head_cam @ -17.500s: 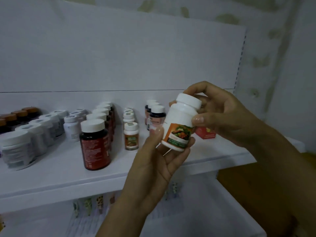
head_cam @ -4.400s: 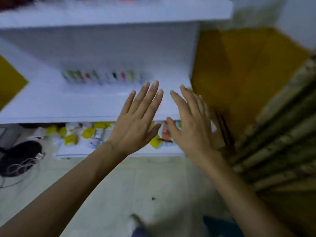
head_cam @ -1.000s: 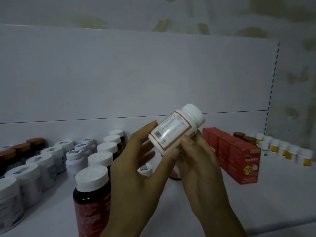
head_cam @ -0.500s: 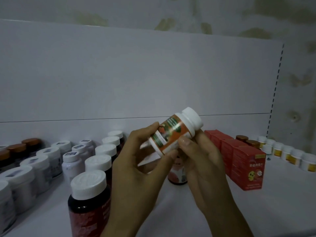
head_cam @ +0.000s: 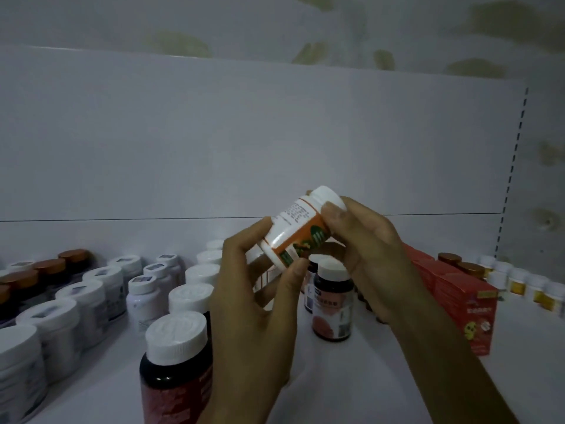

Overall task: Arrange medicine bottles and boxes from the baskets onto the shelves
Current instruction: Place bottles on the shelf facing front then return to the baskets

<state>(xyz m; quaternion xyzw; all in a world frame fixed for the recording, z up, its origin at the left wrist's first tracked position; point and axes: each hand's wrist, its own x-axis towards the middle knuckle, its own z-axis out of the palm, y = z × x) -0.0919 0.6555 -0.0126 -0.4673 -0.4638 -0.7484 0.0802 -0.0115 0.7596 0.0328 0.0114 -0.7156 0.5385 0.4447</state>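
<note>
Both hands hold a white medicine bottle [head_cam: 301, 229] with an orange label and a white cap, tilted with the cap up and to the right, above the white shelf [head_cam: 382, 371]. My left hand [head_cam: 256, 304] grips its lower end between thumb and fingers. My right hand [head_cam: 363, 255] holds the cap end, thumb on the cap. Just behind and below stands a dark bottle with a white cap [head_cam: 331, 301]. A large dark red bottle [head_cam: 175, 371] stands at the front, left of my left wrist.
Rows of white-capped bottles [head_cam: 91, 301] and brown-capped dark bottles [head_cam: 46, 270] fill the shelf's left side. Red boxes [head_cam: 461, 304] stand in a row at the right, with small white jars [head_cam: 526, 283] beyond them. A white back panel [head_cam: 244, 142] closes the shelf behind.
The bottle has turned in my hands: the printed text side then the orange picture side showed, now both are partly visible. My right thumb has moved up onto the cap.
</note>
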